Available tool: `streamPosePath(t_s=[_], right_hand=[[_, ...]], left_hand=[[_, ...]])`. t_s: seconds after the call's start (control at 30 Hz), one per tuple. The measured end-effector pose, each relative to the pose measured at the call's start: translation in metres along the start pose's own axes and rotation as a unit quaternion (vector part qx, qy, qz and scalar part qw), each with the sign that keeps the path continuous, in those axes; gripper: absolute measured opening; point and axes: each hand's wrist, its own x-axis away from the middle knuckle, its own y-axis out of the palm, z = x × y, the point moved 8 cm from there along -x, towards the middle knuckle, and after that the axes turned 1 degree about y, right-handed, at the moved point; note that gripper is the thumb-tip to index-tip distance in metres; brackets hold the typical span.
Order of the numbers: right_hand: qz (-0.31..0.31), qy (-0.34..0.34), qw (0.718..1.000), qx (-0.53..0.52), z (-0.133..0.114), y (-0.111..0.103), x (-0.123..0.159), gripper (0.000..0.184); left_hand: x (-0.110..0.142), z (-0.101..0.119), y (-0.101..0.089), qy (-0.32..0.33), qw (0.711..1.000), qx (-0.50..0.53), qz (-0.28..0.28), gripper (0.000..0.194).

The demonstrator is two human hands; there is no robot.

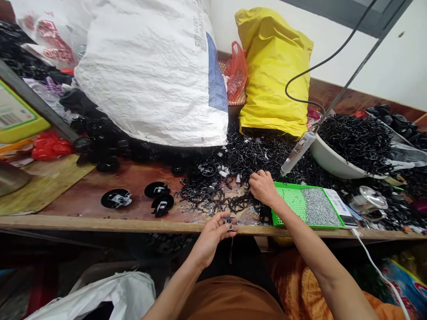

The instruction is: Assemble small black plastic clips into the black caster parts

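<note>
My left hand [213,235] is at the table's front edge, its fingers pinched on a small metal-and-black part [229,222]. Farther in, my right hand [264,186] is curled, fingers down in the heap of small black clips [227,178] spread over the wooden table [133,182]; what it holds, if anything, is hidden. Beside that hand lies a green tray [293,200] with a patch of tiny silvery pieces [318,206]. A hanging electric screwdriver [298,152] points down just behind the tray.
Three black discs [116,198] lie at the left front. A big white sack [150,66] and a yellow bag [273,66] stand at the back. A white bowl [328,162] of black clips sits to the right. A white cable [376,269] hangs off the front edge.
</note>
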Motion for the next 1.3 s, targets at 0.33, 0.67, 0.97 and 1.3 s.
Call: streamPosePath(t_s=[0.33,0.67,0.97,1.3], right_hand=[[-0.013,0.047,0.999,0.016,-0.018,0.009,-0.007,0.026],[0.004,0.11,0.994,-0.017,-0.02,0.014,-0.017,0.025],[-0.017,0.029,0.981,-0.193,-0.005,0.004,-0.014,0.018],[0.084,0.222,0.969,-0.071,0.039,-0.02,-0.001,0.026]], left_hand=[[-0.001,0.0,0.001,0.004,1.0,0.008,-0.005,0.029],[0.0,0.0,0.002,0.016,1.0,0.005,-0.014,0.026],[-0.001,-0.002,0.0,0.019,1.0,0.009,-0.013,0.028],[-0.002,-0.002,0.0,0.012,1.0,0.004,-0.012,0.029]])
